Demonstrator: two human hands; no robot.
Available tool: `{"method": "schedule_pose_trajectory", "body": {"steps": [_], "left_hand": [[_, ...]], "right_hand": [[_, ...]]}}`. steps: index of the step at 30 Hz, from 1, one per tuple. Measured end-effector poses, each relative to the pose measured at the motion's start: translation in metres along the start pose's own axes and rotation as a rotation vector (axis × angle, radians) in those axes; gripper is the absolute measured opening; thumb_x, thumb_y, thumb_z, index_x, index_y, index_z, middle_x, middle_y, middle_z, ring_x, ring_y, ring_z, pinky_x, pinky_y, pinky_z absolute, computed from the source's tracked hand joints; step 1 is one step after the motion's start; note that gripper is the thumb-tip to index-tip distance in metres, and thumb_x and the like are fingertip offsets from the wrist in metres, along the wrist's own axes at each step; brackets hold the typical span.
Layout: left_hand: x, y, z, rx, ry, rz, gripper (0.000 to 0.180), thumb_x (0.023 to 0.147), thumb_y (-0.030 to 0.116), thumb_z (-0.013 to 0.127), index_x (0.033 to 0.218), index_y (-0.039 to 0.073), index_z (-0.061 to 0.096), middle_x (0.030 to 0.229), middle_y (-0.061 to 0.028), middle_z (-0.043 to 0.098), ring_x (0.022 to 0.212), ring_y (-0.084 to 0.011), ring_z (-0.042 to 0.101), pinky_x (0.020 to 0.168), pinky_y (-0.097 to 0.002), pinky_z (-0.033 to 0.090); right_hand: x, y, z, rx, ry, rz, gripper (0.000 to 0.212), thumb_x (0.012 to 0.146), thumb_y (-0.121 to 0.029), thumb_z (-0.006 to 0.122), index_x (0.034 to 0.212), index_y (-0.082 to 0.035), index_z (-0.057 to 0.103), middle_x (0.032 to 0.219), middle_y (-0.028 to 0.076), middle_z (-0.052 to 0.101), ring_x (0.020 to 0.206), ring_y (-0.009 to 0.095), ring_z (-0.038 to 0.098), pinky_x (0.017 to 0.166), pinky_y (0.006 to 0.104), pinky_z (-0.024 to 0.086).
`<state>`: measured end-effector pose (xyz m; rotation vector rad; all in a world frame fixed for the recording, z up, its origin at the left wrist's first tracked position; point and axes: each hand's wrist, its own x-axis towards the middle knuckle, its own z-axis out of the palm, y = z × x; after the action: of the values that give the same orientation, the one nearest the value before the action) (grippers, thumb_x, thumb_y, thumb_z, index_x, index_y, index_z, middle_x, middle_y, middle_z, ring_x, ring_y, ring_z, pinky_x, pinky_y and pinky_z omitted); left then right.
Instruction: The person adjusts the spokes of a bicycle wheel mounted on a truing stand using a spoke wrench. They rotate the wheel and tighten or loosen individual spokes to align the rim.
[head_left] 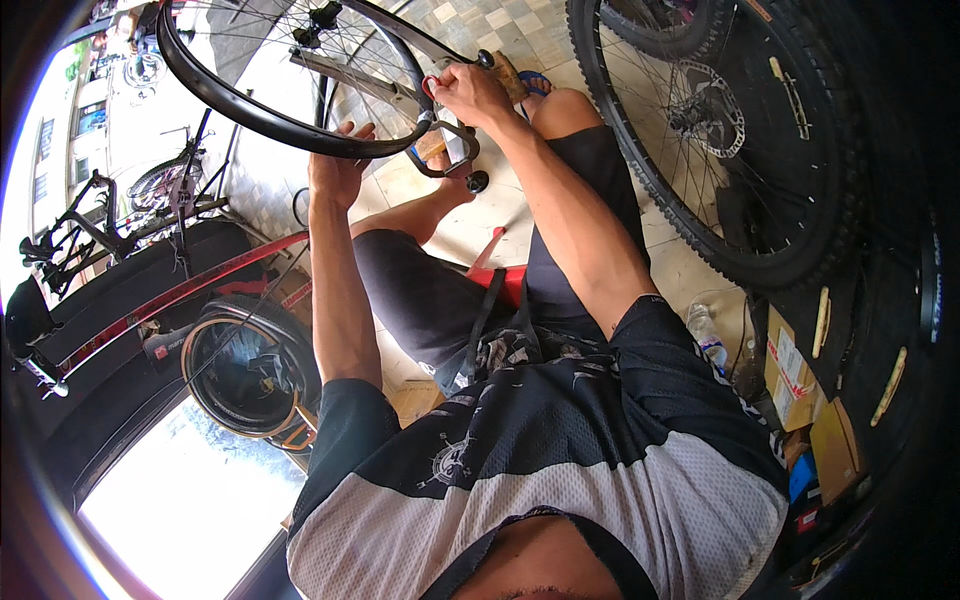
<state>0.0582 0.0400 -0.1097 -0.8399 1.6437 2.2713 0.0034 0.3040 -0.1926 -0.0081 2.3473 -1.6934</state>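
A bare bicycle wheel (265, 128) with a black rim and thin spokes sits in a truing stand (352, 72) in front of me. My left hand (340, 170) is at the rim's near side, fingers curled around it; the rim hides part of them. Closed in a pinch, my right hand (470, 94) holds a red ring-shaped spoke wrench (430, 86) at the rim's right side. Just below that hand, the stand's dark curved caliper (458, 150) reaches to the rim, with a black knob (477, 182) at its lower end.
A large knobby-tyred wheel (640, 165) with a disc rotor stands close on my right. To the left are a red bicycle frame tube (190, 290) and several stacked tyres (245, 365). Cardboard boxes (790, 370) and a plastic bottle (705, 330) sit at the lower right.
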Motion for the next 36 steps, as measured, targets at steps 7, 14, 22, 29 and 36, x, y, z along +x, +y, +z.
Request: {"method": "schedule_pose_trajectory", "body": {"steps": [7,14,22,29,36], "left_hand": [[-0.015,0.066,0.018,0.053,-0.087,0.176,0.044,0.103,0.037,0.045,0.105,-0.004,0.06,0.108,-0.023,0.069,0.117,-0.0425,0.06,0.106,-0.0529,0.046],[-0.047,0.125,0.037,0.005,0.054,0.438,0.078,0.102,0.066,0.031,0.137,-0.001,0.046,0.143,-0.0277,0.05,0.136,-0.0442,0.046,0.115,-0.0556,0.034],[-0.033,0.1,0.022,-0.043,0.157,0.36,0.081,0.099,0.07,0.037,0.14,0.001,0.043,0.143,-0.0242,0.048,0.132,-0.0395,0.047,0.115,-0.053,0.035],[-0.02,0.055,0.012,-0.049,0.155,0.222,0.061,0.104,0.062,0.033,0.119,0.006,0.054,0.12,-0.023,0.065,0.109,-0.0395,0.063,0.101,-0.0519,0.046],[-0.014,0.038,0.008,0.006,0.166,0.191,0.054,0.105,0.056,0.035,0.113,0.007,0.058,0.12,-0.0204,0.067,0.11,-0.0363,0.063,0.098,-0.0499,0.047]], "right_hand": [[0.001,-0.001,0.002,0.024,0.017,-0.012,0.029,0.083,-0.032,0.071,0.094,-0.005,0.073,0.091,0.016,0.075,0.085,0.031,0.073,0.077,0.0411,0.056],[0.003,-0.001,0.002,-0.035,-0.018,0.008,0.034,0.085,-0.032,0.07,0.099,-0.002,0.072,0.094,0.015,0.076,0.085,0.028,0.073,0.077,0.0375,0.056],[0.004,0.004,0.006,0.017,0.024,-0.018,0.03,0.084,-0.032,0.068,0.096,-0.006,0.073,0.091,0.019,0.074,0.086,0.035,0.072,0.078,0.0443,0.055],[0.003,0.003,0.004,0.023,0.003,-0.004,0.029,0.083,-0.032,0.07,0.094,-0.006,0.073,0.09,0.017,0.074,0.087,0.034,0.072,0.077,0.0432,0.056],[0.002,0.002,0.004,0.033,0.016,-0.025,0.026,0.082,-0.029,0.071,0.092,-0.006,0.073,0.09,0.016,0.075,0.086,0.033,0.073,0.077,0.043,0.056]]}}
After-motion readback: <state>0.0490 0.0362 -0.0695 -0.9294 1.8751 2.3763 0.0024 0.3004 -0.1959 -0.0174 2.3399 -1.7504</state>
